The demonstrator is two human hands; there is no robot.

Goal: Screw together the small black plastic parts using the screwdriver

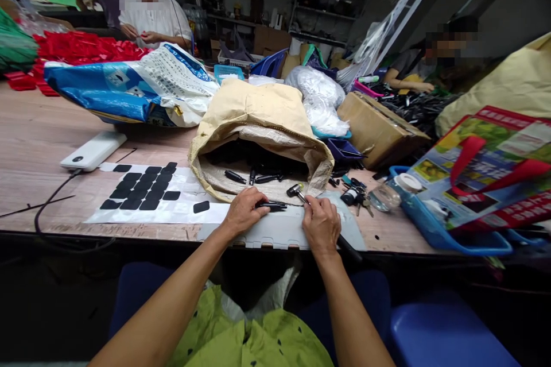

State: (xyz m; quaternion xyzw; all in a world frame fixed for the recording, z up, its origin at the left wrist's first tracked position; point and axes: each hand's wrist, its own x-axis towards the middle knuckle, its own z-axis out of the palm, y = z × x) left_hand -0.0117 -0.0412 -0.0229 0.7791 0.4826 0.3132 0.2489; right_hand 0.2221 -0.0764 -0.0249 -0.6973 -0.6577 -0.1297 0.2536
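My left hand [244, 210] is closed on a slim black part [271, 205] lying on a grey foam mat [279, 232] at the table's front edge. My right hand [321, 224] grips the handle of a small hammer [296, 189], whose head sits just above the black part's right end. Right behind both hands, a tan paper sack [258, 120] lies open on its side with several similar black parts [253, 176] inside its mouth.
A white sheet with black pads [142, 189] and a white power bank [92, 150] lie to the left. Keys [355, 192], a cardboard box [379, 126] and a colourful bag [486, 166] sit right. Other people work at the far side.
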